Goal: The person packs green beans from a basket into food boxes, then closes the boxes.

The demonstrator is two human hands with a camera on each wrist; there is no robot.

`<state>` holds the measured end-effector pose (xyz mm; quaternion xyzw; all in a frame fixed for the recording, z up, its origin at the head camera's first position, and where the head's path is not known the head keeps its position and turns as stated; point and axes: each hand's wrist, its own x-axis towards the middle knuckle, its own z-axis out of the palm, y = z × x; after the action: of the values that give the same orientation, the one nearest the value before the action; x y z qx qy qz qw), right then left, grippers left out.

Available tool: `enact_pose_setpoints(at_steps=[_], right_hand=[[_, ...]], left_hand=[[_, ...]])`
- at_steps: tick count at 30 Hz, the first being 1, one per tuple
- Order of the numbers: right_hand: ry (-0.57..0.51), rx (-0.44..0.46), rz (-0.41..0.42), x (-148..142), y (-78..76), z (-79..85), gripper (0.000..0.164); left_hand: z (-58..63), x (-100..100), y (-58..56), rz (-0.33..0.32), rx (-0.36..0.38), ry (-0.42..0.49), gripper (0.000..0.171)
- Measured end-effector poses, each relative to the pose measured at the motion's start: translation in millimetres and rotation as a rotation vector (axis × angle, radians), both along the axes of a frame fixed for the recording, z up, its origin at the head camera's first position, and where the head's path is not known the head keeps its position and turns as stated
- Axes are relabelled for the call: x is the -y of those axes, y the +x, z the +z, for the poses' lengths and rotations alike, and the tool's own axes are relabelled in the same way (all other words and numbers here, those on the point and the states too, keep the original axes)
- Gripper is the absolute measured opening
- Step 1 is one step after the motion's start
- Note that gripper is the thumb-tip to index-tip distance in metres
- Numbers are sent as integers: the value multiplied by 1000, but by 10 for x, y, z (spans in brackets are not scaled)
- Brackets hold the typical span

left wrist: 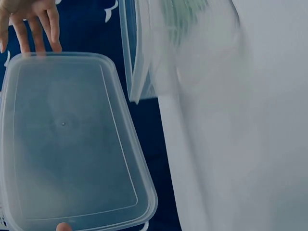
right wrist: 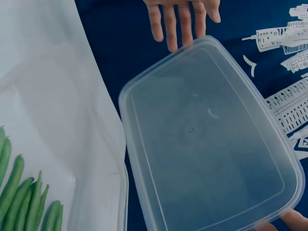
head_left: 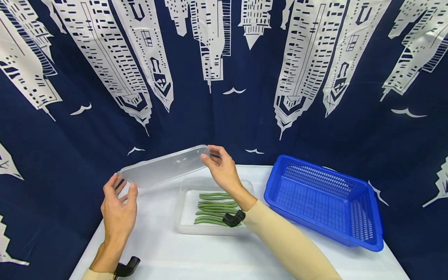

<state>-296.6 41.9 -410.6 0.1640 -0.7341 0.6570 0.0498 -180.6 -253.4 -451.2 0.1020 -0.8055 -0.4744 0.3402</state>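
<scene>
A translucent rectangular plastic lid (head_left: 164,166) is held raised and tilted above the table's back edge. My left hand (head_left: 119,208) holds its left end, fingers at the edge and thumb toward the lower corner. At the other, higher end my right hand (head_left: 222,168) grips the lid with the thumb over its face. Both wrist views show the lid's broad face between the hands. Below stands a clear plastic container (head_left: 185,230). Green beans (head_left: 211,209) lie in rows inside it, partly hidden by my right forearm; some also appear in the right wrist view.
A blue plastic basket (head_left: 323,229) with perforated walls stands to the right of the container. Both objects rest on a white-covered table (head_left: 164,252). Behind it hangs a dark blue cloth (head_left: 224,120) printed with white buildings and birds.
</scene>
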Motion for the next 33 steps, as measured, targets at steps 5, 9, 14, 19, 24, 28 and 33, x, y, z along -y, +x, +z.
enact_pose_setpoints(at_steps=[5, 9, 14, 19, 24, 28, 33], right_hand=[[-53, 17, -48, -109, 70, -47, 57], [-110, 17, -95, -194, 134, -63, 55], [-190, 1, -141, -299, 229, -77, 52], [-285, -17, -196, -414, 309, -155, 46], [-345, -45, -251, -563, 352, -241, 41], [-350, -48, -309, -665, 402, -301, 40], [-353, -18, -350, -774, 494, -378, 35]], left_hand=[[4, -125, -25, -54, -12, 25, 68], [-1, -223, -63, -88, -33, 59, 65], [-21, -326, -95, -97, -37, 111, 60], [-70, -415, -129, -100, -65, 157, 56], [-104, -503, -179, -147, -103, 205, 46], [-134, -569, -216, -160, -90, 231, 40], [-167, -625, -221, -166, -62, 249, 37]])
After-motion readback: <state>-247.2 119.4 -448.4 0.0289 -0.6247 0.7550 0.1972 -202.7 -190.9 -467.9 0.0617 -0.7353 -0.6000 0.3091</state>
